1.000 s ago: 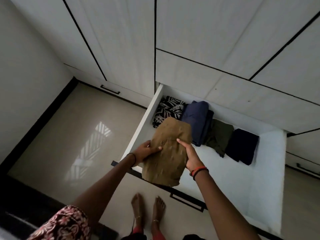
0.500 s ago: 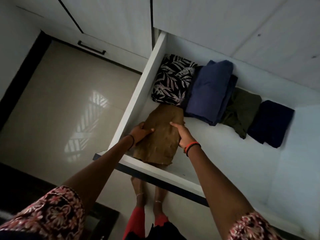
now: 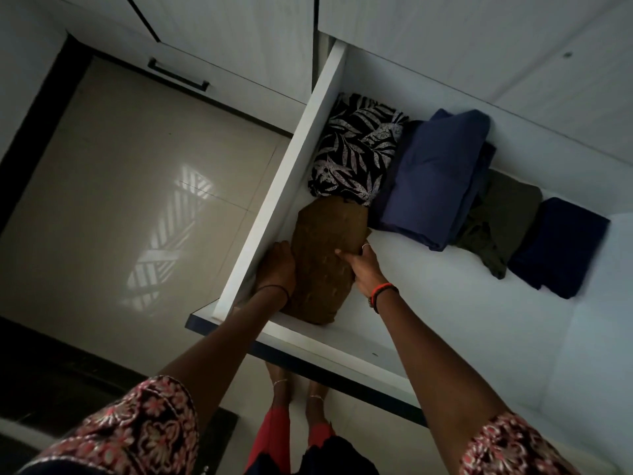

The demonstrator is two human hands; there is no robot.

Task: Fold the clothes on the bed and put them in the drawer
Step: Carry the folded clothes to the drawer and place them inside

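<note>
Folded brown garment (image 3: 325, 258) in drawer (image 3: 284, 186), left hand (image 3: 276, 269) and right hand (image 3: 363, 269) gripping it

White wardrobe doors (image 3: 239, 36) with a black handle (image 3: 178, 75) rise above a glossy beige floor (image 3: 137, 166) reflecting striped light (image 3: 171, 231).

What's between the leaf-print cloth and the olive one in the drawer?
The folded blue cloth lies between them, as the head view shows.

Location type: domestic room with clothing storage, consistent with a bedroom.

Indicators:
- Built-in white wardrobe (image 3: 239, 36) with flush panel fronts and a black bar handle (image 3: 178, 75).
- Open drawer (image 3: 284, 186) containing 5 folded garments (image 3: 435, 180).
- Glossy beige tiled floor (image 3: 120, 166) reflecting barred window light.
- Bare feet (image 3: 298, 395) with anklets on the floor.
</note>
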